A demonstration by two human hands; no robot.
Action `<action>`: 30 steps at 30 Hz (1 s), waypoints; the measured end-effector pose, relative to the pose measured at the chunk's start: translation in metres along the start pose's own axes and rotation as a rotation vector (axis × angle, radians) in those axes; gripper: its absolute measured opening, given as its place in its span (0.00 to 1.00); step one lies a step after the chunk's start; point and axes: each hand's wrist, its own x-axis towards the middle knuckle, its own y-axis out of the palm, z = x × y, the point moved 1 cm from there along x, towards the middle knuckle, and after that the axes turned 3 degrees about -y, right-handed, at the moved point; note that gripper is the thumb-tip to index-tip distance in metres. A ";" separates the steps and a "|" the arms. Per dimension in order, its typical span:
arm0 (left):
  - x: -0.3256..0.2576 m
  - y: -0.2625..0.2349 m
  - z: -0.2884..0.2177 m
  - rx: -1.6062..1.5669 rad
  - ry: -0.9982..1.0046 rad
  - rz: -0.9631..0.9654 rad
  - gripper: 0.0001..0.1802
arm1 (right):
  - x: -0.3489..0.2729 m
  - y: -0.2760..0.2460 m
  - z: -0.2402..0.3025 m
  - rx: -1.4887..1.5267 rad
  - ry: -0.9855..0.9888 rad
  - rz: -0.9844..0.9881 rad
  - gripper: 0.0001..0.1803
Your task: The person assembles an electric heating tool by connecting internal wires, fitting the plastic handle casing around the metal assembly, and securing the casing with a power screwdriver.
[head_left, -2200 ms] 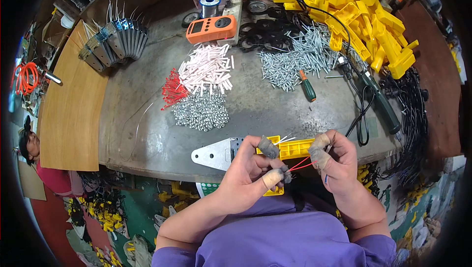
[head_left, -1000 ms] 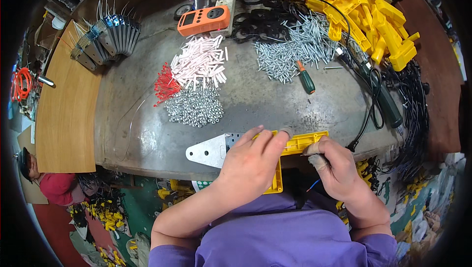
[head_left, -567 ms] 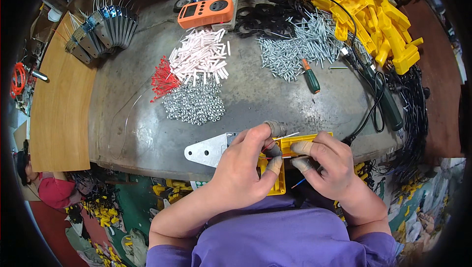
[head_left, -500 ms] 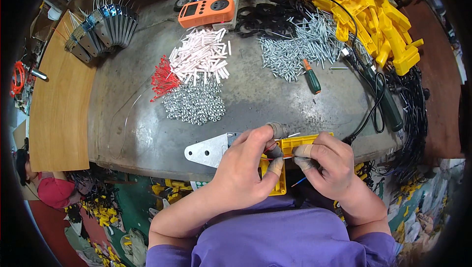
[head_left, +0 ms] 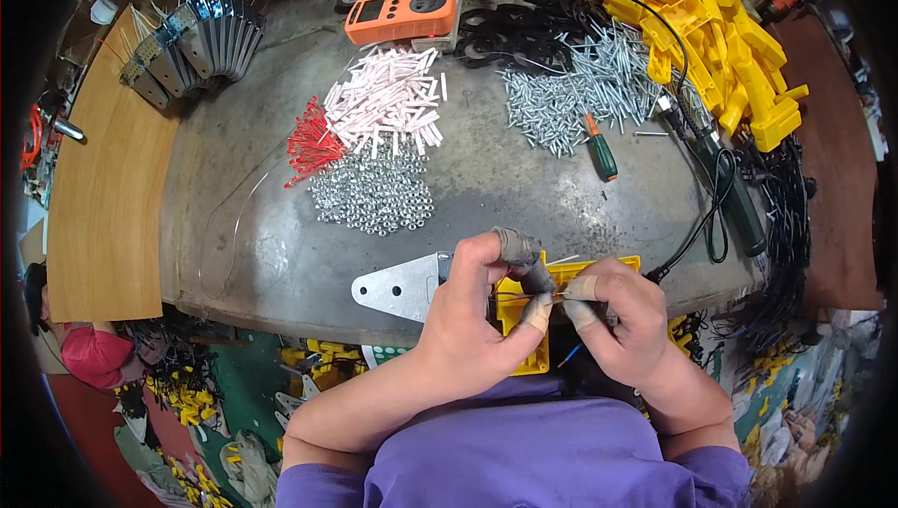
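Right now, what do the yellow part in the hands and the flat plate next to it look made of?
Yellow part: likely moulded plastic, with an even opaque colour, a dull sheen and boxy ribbed edges. Flat plate: looks like bare sheet metal, perhaps galvanised steel or aluminium, being pale grey, thin and softly reflective, with small round holes. Both hands pinch a thin wire over the yellow part.

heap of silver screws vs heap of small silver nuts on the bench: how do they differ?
The screws are long, thin pieces lying criss-cross; the nuts are small, round and bead-like. The screw heap lies far right of centre beside the green-handled screwdriver; the nut heap lies left of centre, under the white sleeves and red pieces. The screw heap spreads wider. Both are loose silver metal piles on the grey bench, untouched by either hand.
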 end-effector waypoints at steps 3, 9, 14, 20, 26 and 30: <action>-0.001 -0.001 -0.001 0.026 0.012 0.043 0.28 | 0.000 0.002 0.000 0.026 0.031 -0.057 0.11; -0.002 -0.001 0.000 0.004 -0.020 0.037 0.28 | 0.001 0.007 0.001 0.058 0.062 -0.135 0.12; -0.002 -0.002 0.001 0.011 -0.019 0.038 0.28 | 0.002 0.007 0.003 0.018 0.082 -0.139 0.11; -0.002 -0.003 -0.001 0.046 0.010 0.030 0.28 | 0.003 0.005 0.004 -0.014 0.051 -0.104 0.11; 0.001 -0.009 -0.009 0.106 -0.090 0.125 0.27 | 0.006 0.000 0.007 -0.011 -0.017 -0.011 0.12; 0.003 -0.011 -0.012 0.162 -0.061 0.233 0.28 | 0.001 -0.009 -0.001 -0.004 0.080 0.098 0.11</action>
